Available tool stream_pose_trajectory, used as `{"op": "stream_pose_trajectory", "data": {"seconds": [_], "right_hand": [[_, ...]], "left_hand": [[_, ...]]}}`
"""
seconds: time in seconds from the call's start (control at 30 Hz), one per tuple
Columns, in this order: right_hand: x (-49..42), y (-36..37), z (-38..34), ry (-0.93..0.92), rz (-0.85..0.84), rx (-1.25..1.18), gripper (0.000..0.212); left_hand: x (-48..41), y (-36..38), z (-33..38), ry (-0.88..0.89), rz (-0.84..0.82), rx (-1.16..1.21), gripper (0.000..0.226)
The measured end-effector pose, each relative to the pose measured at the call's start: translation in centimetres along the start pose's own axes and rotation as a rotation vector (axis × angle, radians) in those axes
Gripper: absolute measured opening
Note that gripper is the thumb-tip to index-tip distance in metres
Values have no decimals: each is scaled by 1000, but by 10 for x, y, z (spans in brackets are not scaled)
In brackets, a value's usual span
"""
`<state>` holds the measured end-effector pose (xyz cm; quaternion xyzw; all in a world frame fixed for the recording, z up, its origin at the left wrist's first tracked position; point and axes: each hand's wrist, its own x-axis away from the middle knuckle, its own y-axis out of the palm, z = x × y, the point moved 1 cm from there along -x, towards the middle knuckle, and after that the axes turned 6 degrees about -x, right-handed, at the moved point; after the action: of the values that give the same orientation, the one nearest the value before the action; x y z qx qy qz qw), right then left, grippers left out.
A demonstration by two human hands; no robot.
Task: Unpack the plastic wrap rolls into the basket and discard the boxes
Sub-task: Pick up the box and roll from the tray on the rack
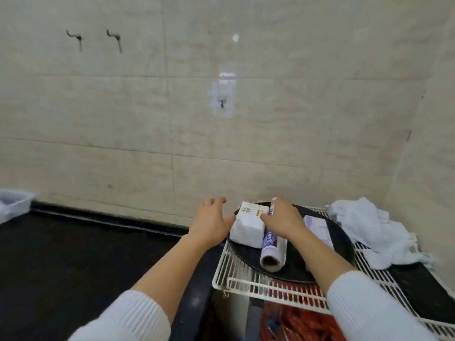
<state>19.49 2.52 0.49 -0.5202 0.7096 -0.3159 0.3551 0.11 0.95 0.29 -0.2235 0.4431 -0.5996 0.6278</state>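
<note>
A white box (248,226) of plastic wrap stands on a black round tray (342,244) that rests on a white wire basket (236,274). A plastic wrap roll (271,252) with a blue label lies beside the box on its right, its cardboard core facing me. My right hand (283,221) lies over the roll's far end, its thumb touching the box's right side. My left hand (213,221) is spread open against the box's left side. Another pale box (318,228) lies on the tray, partly hidden behind my right forearm.
A crumpled white cloth (369,230) lies on the basket's right part. A dark countertop (73,254) stretches to the left, with a clear plastic container (13,203) at its far left edge. A red mesh bag (295,321) shows below the basket. A tiled wall with hooks stands behind.
</note>
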Motion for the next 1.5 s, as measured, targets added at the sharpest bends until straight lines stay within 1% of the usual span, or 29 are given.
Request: {"op": "stream_pose_trajectory", "data": {"seconds": [0.07, 0.17, 0.27, 0.33, 0.43, 0.53, 0.67, 0.77, 0.87, 0.93, 1.0, 1.03, 1.07, 1.13, 1.2, 1.27, 1.4, 1.5], "right_hand": [[-8, 6, 6, 113, -33, -15, 56], [-12, 15, 17, 244, -75, -86, 61], [-15, 20, 22, 312, -80, -127, 63], [-17, 25, 28, 361, -84, -155, 65], [-22, 31, 34, 400, -92, -199, 60], [-25, 34, 35, 464, -103, -279, 54], [-29, 33, 38, 548, -115, -445, 47], [-31, 32, 41, 578, -99, -546, 49], [-35, 25, 39, 588, -40, -716, 50], [-38, 18, 32, 578, -6, -940, 48], [-41, 16, 18, 531, -27, -1145, 46], [-42, 17, 8, 499, -70, -1198, 45], [-43, 21, -4, 466, -119, -1221, 45], [-44, 34, -35, 411, -206, -1235, 43], [-45, 58, -71, 377, -269, -1237, 41], [-44, 92, -109, 380, -320, -1219, 40], [-37, 183, -177, 449, -421, -1158, 41], [-22, 259, -211, 549, -471, -1125, 45]], "left_hand": [[-10, 18, -1, 37, -91, -1, 55], [-20, 46, -1, 119, -228, -75, 55], [-32, 60, -3, 170, -279, -121, 59], [-34, 70, -4, 170, -295, -139, 66], [-37, 82, -5, 117, -295, -31, 72], [-41, 90, -3, 74, -265, 72, 70], [-48, 93, 5, 7, -262, 0, 76], [-53, 94, 8, -22, -259, 3, 76], [-59, 85, 7, -61, -219, 137, 68], [-66, 72, -2, -152, -157, 318, 57], [-73, 55, -20, -265, -118, 536, 55], [-74, 46, -32, -304, -103, 633, 56], [-74, 37, -46, -330, -80, 705, 56], [-72, 18, -78, -361, -13, 766, 53], [-67, 1, -117, -391, 59, 751, 53], [-60, -13, -163, -428, 116, 685, 57], [-42, -39, -268, -544, 195, 547, 65], [-22, -51, -344, -612, 199, 405, 71]]}}
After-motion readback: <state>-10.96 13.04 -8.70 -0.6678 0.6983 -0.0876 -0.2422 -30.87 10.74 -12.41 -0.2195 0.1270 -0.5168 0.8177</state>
